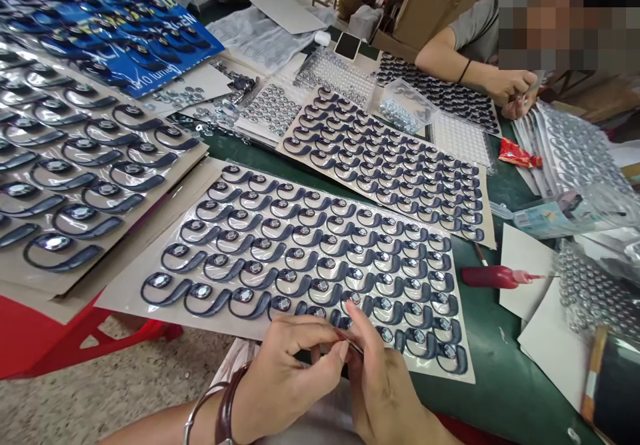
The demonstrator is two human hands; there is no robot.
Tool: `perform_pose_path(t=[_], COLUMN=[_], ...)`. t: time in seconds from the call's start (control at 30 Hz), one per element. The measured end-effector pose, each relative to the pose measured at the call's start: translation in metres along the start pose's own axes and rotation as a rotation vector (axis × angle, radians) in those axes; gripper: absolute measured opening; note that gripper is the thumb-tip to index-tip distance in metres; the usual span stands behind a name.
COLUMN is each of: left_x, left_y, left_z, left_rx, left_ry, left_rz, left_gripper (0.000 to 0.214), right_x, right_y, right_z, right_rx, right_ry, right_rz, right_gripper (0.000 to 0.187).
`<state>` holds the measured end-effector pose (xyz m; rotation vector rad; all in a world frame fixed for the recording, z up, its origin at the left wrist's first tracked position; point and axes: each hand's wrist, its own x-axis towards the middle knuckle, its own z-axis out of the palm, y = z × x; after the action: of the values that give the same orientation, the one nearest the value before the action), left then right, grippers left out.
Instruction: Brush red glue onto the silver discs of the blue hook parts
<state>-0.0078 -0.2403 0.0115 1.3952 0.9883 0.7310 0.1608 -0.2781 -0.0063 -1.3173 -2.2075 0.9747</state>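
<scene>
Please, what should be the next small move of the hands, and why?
Perhaps turn the small dark piece slightly into view: the left hand and right hand meet at it, by the near edge of the sheet, and hide most of it.

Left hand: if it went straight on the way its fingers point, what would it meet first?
Most likely the right hand, whose fingers sit just beyond the small dark piece that the left hand seems to pinch; any gap is unclear.

sheet [125,293] is glossy film over matt card; stool [30,338] looks smooth plastic; bangle [192,410] shiny metal; box [433,2] matt cardboard.
</scene>
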Motion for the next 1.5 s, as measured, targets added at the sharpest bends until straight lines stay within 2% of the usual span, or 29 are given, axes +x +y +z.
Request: perform_pose_path(t=[0.1, 0.2, 0.3, 0.37, 0.43, 0.53, 0.63, 0.7, 0.8, 0.9, 1.0, 1.3, 1.5], left_x=[0.0, -0.001, -0.003, -0.004, -0.003, -0.003, -0.004, -0.004, -0.001, 0.005, 0.008, 0.009, 0.009], left_y=[0.0, 0.0, -0.001, -0.001, 0.0, 0.001, -0.003, -0.008, -0.015, -0.018, -0.018, -0.021, -0.017], left_z=[0.001, 0.002, 0.003, 0.004, 0.005, 0.006, 0.005, 0.003, 0.001, -0.001, -0.002, -0.005, -0.006], left_rx=[-0.008, -0.045, -0.06, -0.058, -0.051, -0.039, 0.092, 0.339, 0.774, 0.975, 1.019, 1.014, 1.007], left_ry=[0.0, 0.012, 0.015, 0.025, 0.024, -0.06, -0.093, -0.023, 0.119, 0.156, 0.171, 0.159, 0.152], left_rz=[-0.034, -0.081, -0.113, -0.113, -0.102, -0.064, 0.042, 0.198, 0.436, 0.502, 0.468, 0.422, 0.409], left_gripper=[0.02, 0.017, 0.015, 0.013, 0.013, 0.018, 0.025, 0.035, 0.039, 0.027, 0.02, 0.021, 0.021], right_x=[-0.004, -0.009, -0.013, -0.015, -0.017, -0.019, -0.02, -0.019, -0.016, -0.011, -0.006, -0.006, -0.003], right_y=[0.004, 0.008, 0.01, 0.01, 0.011, 0.017, 0.028, 0.037, 0.048, 0.05, 0.047, 0.055, 0.058], right_z=[0.005, 0.013, 0.018, 0.016, 0.008, -0.015, -0.041, -0.053, -0.061, -0.06, -0.059, -0.061, -0.06], right_rx=[-0.12, -0.286, -0.325, -0.3, -0.339, -0.54, -0.682, -0.716, -0.736, -0.748, -0.724, -0.649, -0.372], right_ry=[0.061, 0.192, 0.281, 0.276, 0.29, 0.325, 0.237, 0.207, 0.199, 0.161, 0.123, 0.012, 0.101], right_rz=[-0.053, -0.122, -0.15, -0.148, -0.199, -0.308, -0.218, -0.166, -0.159, -0.134, -0.126, -0.107, -0.017], right_gripper=[0.067, 0.061, 0.044, 0.034, 0.032, 0.039, 0.045, 0.045, 0.039, 0.034, 0.03, 0.035, 0.03])
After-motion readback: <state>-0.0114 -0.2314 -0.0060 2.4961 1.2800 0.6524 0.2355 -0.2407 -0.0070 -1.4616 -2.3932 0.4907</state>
